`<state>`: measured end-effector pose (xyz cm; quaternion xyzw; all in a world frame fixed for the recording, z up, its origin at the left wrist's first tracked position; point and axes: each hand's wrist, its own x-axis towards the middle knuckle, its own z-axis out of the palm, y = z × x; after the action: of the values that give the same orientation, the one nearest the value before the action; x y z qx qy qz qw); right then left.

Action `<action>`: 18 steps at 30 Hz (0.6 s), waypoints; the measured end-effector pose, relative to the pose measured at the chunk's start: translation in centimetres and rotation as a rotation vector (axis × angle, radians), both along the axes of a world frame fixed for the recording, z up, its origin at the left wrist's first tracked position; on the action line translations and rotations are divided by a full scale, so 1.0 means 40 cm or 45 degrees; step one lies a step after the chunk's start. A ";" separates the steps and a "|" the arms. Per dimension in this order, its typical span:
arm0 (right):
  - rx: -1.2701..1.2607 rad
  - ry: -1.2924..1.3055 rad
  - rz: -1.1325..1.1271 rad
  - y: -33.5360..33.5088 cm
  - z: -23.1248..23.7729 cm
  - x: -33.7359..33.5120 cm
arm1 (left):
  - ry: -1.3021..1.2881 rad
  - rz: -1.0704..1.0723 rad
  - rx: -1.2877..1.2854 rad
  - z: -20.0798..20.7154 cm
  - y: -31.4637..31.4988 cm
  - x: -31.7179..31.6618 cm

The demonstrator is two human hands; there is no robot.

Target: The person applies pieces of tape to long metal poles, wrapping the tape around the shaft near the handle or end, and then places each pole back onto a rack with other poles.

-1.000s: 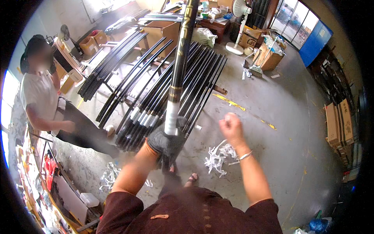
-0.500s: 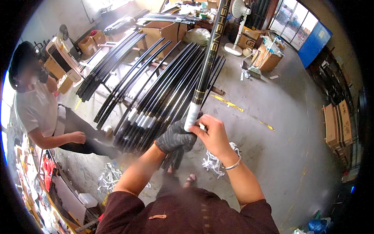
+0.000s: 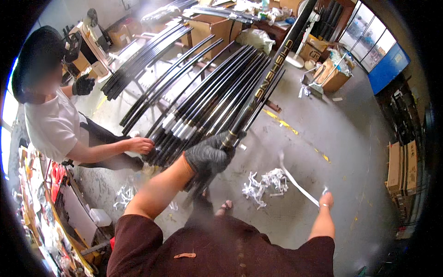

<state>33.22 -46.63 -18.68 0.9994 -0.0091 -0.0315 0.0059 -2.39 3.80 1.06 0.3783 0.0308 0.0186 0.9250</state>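
Grey floor (image 3: pixel 360 120) is seen around a row of black poles (image 3: pixel 207 97) laid side by side. One dark pole (image 3: pixel 261 92), slanted up past that row, is gripped near its lower end by the gloved left hand (image 3: pixel 210 154). Near a heap of white scraps (image 3: pixel 265 184), a white strip (image 3: pixel 300 183) is held by the closed right hand (image 3: pixel 326 199)

Maroon shirt (image 3: pixel 217 247), grey left glove (image 3: pixel 206 156)

Glossy black round pole (image 3: pixel 262 87) with gold lettering, dark grey knitted glove (image 3: pixel 207 156) with orange cuff, flat white strip (image 3: pixel 300 186), slim black poles (image 3: pixel 210 92) with white bands, dark brown cloth shirt (image 3: pixel 277 258), grey floor (image 3: pixel 360 157) with patchy yellow tape line (image 3: pixel 291 129), flat blue panel (image 3: pixel 390 69)
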 end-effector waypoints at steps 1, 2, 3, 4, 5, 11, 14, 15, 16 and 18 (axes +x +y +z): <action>-0.025 -0.016 -0.029 -0.087 -0.012 -0.015 | 0.011 0.040 0.079 -0.024 0.013 0.008; 0.079 0.100 -0.044 -0.203 -0.048 -0.020 | 0.017 0.064 0.150 -0.050 0.026 0.022; 0.173 0.193 -0.073 -0.333 -0.088 -0.011 | -0.023 0.037 0.232 -0.072 0.050 0.045; 0.284 0.288 -0.089 -0.401 -0.107 -0.010 | 0.060 0.071 0.304 -0.084 0.060 0.060; 0.515 0.233 -0.089 -0.382 -0.125 -0.022 | 0.159 0.130 0.408 -0.088 0.069 0.074; 1.710 0.264 -0.394 -0.054 0.026 -0.299 | -0.050 0.098 0.269 0.040 -0.034 0.227; 1.794 0.327 -0.096 0.095 0.054 -0.325 | 0.207 -0.246 0.339 -0.087 -0.117 0.188; 1.740 0.320 0.027 0.143 0.074 -0.347 | 0.255 -0.255 0.389 -0.098 -0.154 0.173; 1.697 0.460 0.051 0.189 0.119 -0.371 | 0.283 -0.152 0.392 -0.071 -0.170 0.188; 1.486 0.572 0.276 0.282 0.204 -0.429 | 0.289 -0.053 0.280 -0.053 -0.182 0.241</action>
<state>16.05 -35.37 -10.52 0.8025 0.1124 -0.2395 -0.5348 7.27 -3.46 -1.08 0.4774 0.1252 -0.0401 0.8688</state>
